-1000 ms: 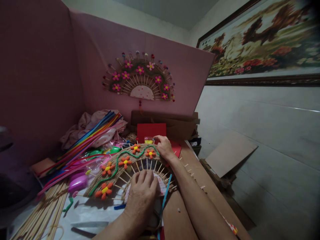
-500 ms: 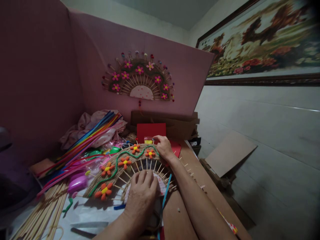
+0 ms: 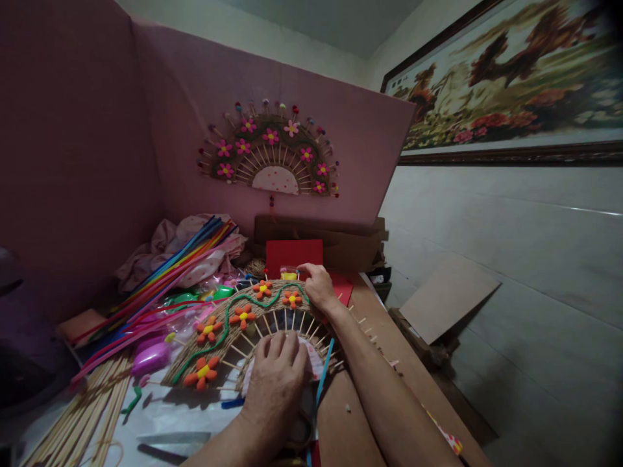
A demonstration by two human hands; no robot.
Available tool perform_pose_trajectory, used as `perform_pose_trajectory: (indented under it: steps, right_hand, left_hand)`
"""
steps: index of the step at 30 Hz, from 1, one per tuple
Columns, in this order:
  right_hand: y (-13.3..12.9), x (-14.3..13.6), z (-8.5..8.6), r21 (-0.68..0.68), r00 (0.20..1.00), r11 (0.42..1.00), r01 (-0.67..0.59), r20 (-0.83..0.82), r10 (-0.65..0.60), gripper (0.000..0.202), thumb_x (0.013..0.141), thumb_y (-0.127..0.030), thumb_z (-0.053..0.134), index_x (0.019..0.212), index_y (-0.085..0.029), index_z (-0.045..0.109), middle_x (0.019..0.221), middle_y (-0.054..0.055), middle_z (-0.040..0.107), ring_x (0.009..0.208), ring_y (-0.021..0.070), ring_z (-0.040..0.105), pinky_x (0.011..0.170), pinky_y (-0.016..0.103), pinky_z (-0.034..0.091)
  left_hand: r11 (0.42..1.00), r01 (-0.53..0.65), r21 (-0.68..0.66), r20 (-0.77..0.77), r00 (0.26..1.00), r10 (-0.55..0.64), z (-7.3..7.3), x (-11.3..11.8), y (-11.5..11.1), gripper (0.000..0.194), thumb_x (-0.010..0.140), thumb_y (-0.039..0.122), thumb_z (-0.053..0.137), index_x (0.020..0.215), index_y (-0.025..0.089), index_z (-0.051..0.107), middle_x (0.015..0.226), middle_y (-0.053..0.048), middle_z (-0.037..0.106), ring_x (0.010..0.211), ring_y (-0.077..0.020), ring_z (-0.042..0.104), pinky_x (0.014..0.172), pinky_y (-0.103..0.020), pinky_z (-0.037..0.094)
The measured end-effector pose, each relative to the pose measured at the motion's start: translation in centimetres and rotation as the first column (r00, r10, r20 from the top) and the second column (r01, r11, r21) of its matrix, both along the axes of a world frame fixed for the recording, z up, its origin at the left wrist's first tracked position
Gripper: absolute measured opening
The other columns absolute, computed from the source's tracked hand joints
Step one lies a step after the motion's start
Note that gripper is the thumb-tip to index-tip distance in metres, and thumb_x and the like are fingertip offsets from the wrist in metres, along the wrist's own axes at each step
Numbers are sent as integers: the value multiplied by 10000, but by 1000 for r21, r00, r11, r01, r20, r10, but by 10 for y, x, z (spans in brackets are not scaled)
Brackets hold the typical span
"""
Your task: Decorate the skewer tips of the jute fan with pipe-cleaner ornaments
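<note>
Hands (image 3: 278,371) — two; orange flowers (image 3: 242,316) — five.

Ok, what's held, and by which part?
Left hand lies over the base of the orange-flowered fan, right hand at its outer edge; whether either grips cannot be told.

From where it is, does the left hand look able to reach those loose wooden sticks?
Probably yes: the wooden sticks lie mostly uncovered to the left, and nothing tall seems to block the way. The left hand rests on the fan, so it would have to lift off first.
</note>
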State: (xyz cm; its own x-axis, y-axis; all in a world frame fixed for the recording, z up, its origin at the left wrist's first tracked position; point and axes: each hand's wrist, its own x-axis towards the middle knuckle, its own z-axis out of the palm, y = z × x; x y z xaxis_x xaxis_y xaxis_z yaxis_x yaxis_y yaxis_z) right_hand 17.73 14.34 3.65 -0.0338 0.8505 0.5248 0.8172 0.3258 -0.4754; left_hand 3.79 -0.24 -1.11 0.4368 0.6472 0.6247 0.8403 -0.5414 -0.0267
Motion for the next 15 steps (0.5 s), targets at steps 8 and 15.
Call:
perform_pose_trajectory:
  steps: [8, 15]
  right_hand:
    - [1, 0, -1, -1, 1000, 1000, -5, 3, 5, 470, 647, 4, 411, 981, -215, 658, 999, 9, 678, 982, 181, 548, 884, 286, 397]
    - [-1, -1, 0, 4, 1000, 1000, -16, 2, 16, 467, 650, 0, 406, 982, -208, 659, 1006, 15, 677, 994, 177, 549, 897, 285, 396]
  left_hand:
    - [1000, -7, -15, -14, 1000, 7, 2, 1, -1, 238, 809, 284, 582, 1011, 172, 638, 1121, -99, 612, 1014, -267, 511, 860, -432, 386]
    - [1000, -11, -18, -23, 1000, 11, -1, 0, -1, 258, 815, 318, 572, 1025, 181, 632, 1140, -95, 606, 1034, -266, 503, 869, -428, 375]
